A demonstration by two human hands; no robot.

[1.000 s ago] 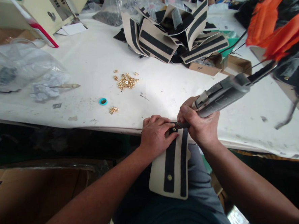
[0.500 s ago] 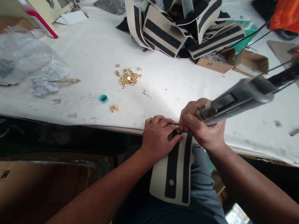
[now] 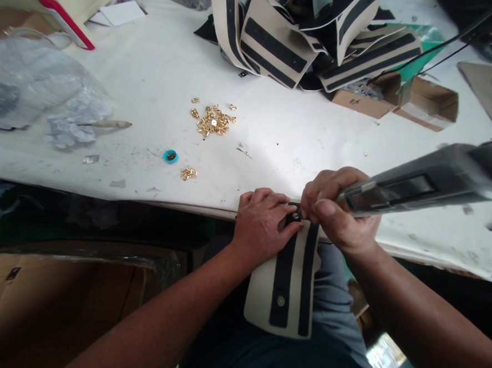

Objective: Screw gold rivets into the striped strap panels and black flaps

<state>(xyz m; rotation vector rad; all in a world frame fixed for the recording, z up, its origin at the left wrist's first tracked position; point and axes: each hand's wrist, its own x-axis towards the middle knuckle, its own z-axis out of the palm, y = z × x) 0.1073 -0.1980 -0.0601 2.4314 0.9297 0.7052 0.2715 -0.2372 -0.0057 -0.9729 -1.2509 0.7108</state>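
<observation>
Striped panel under L hand fingers, by tool.

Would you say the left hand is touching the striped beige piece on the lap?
Touching. The head view shows the left hand pressed flat on the upper end of the striped piece, fingers overlapping it.

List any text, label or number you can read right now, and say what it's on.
No text is readable.
Cardboard box: a small dark mark on its side, too blurred to read.
Grey power tool in the right hand: no legible label.
Striped piece under the left hand: no print.
</observation>
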